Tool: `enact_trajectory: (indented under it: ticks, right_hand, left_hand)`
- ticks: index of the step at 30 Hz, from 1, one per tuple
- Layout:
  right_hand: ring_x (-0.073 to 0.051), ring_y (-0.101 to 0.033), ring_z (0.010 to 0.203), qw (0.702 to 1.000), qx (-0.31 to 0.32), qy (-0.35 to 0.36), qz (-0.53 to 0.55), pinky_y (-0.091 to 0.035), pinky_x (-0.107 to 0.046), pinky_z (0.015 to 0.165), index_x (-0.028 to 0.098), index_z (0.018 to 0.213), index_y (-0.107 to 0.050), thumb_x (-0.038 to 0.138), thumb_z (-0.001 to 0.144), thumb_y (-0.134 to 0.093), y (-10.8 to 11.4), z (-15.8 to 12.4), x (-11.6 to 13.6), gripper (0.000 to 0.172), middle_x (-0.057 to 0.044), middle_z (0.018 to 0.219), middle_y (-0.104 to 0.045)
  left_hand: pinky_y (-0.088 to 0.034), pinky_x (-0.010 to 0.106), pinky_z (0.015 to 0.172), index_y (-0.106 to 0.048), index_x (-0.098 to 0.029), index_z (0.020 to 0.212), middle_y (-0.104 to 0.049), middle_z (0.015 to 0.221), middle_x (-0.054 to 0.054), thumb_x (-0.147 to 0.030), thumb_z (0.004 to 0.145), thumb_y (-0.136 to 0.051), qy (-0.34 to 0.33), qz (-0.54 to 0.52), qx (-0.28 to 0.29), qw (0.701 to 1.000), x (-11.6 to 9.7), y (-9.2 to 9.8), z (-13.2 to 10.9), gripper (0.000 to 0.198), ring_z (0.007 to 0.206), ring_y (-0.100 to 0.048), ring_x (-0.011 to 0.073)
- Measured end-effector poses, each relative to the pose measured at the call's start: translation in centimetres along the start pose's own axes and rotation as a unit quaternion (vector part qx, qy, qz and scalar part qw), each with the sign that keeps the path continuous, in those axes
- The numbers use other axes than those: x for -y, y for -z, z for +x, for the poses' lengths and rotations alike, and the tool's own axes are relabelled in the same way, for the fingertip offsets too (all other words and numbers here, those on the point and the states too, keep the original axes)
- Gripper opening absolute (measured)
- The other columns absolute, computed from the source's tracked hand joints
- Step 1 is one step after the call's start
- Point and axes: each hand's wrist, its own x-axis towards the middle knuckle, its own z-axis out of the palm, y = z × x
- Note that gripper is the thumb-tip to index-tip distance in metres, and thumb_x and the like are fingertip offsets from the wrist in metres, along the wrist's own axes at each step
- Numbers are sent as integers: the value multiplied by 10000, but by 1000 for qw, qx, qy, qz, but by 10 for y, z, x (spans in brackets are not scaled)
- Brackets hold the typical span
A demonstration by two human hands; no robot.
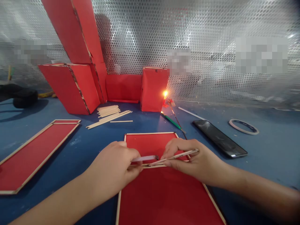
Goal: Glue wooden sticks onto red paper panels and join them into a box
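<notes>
A red panel (161,193) edged with thin wooden strips lies in front of me, a crosswise strip running over it under my fingers. My left hand (117,161) is closed on a whitish translucent stick (146,158) whose dark tip points right. My right hand (194,159) pinches a thin wooden stick (179,155) at a slant, its lower left end close to the crosswise strip. The tip of the translucent stick is just above that end. Whether the wooden stick touches the strip I cannot tell.
Behind stand red box shapes (154,89), a small flame (165,93) and a green cutter (172,121). Loose wooden sticks (109,115) lie back left, a framed red panel (39,153) left. At right are a black phone (220,138) and a tape ring (243,126).
</notes>
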Motion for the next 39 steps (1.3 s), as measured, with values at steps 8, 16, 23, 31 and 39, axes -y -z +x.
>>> enact_trajectory:
  ticks: [8,16,23,31,39]
  right_hand:
    - [-200,-708,826,996,-16,66,-61,-547,-338,788,223,768,-724,287,852,-718,13,-5,-9,106,-41,803,-763]
    - [-208,-701,820,992,-31,81,-91,-545,-358,808,230,764,-728,309,874,-725,28,-14,-14,135,-43,800,-756]
    - [-212,-706,831,988,-32,101,-112,-542,-354,775,232,760,-733,318,878,-735,39,-23,-10,147,-37,797,-756]
    - [-185,-694,806,976,-36,148,-155,-535,-337,742,265,790,-745,261,879,-738,53,-30,-19,89,-6,775,-759]
    - [-211,-699,843,976,-44,116,-177,-543,-348,772,290,789,-753,320,864,-758,66,-40,-21,81,-16,793,-761]
  left_hand:
    - [-274,296,588,-677,-219,730,-611,640,39,-310,888,-538,5,20,29,999,1,-1,-1,229,706,-561,244]
    - [-301,287,578,-712,-213,752,-624,656,45,-309,876,-518,10,15,29,999,0,0,-2,249,683,-571,229]
    - [-323,300,610,-736,-238,780,-596,670,32,-321,863,-504,51,-3,41,998,-7,5,-2,261,694,-571,232]
    - [-326,303,618,-719,-230,775,-603,675,34,-348,867,-472,48,3,54,997,-8,7,-2,289,701,-568,228]
    - [-328,313,616,-725,-234,795,-620,713,51,-367,855,-444,55,-6,62,997,-9,7,-2,317,721,-584,247]
